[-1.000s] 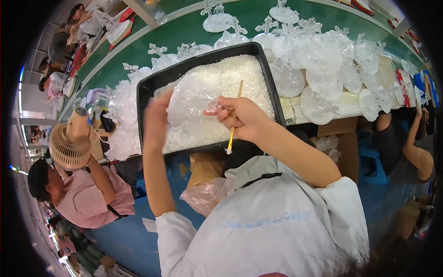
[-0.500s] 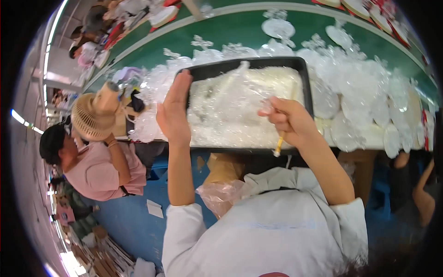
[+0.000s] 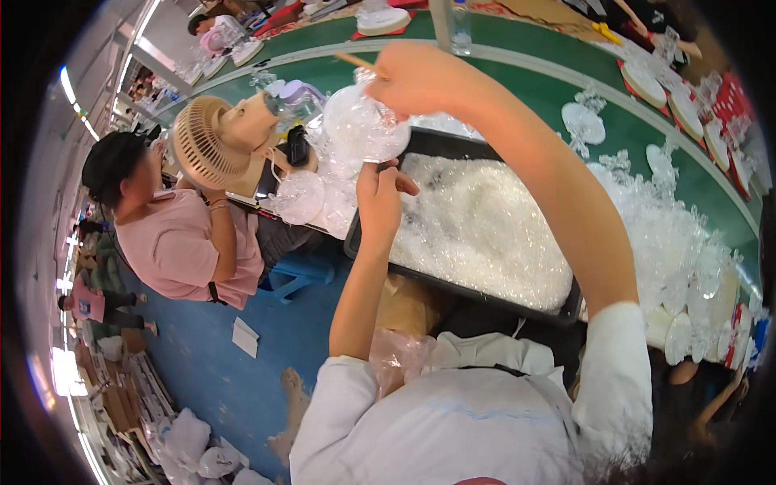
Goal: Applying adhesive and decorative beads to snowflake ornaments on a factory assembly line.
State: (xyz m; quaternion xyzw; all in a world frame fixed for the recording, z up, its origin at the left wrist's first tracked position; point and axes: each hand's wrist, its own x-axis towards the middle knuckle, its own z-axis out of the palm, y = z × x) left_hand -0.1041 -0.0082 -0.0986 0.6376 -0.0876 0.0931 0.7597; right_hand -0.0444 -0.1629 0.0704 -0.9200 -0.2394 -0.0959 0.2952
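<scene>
One clear, whitish round piece [image 3: 368, 133] is held up in the right hand [image 3: 412, 85], its flat disc suspended over the tabletop [image 3: 533, 85] at the far left corner of a black tray [image 3: 453, 147]. A slender yellowish stick [image 3: 360, 63] is clasped in the same hand, its visible end pointed to the left, while the right forearm [image 3: 558, 162] is stretched across above the tray. The left hand [image 3: 378, 198] is raised just below the disc, partly curled near its lower edge; whether the piece is also gripped there cannot be told. The tray is filled with glittering white grains [image 3: 493, 226], which are heaped unevenly. More clear pieces [image 3: 663, 234] are crowded to the right of the tray, and others are spread to its left, near a beige fan [image 3: 202, 145]. A co-worker in a pink shirt [image 3: 190, 242] and a black cap [image 3: 113, 166] is seen beside the fan, near a blue stool [image 3: 299, 275]. A clear bottle [image 3: 461, 28] is placed by a pale upright post [image 3: 442, 24], and a white sheet of paper [image 3: 245, 337] is seen lying on the blue floor [image 3: 218, 380]
</scene>
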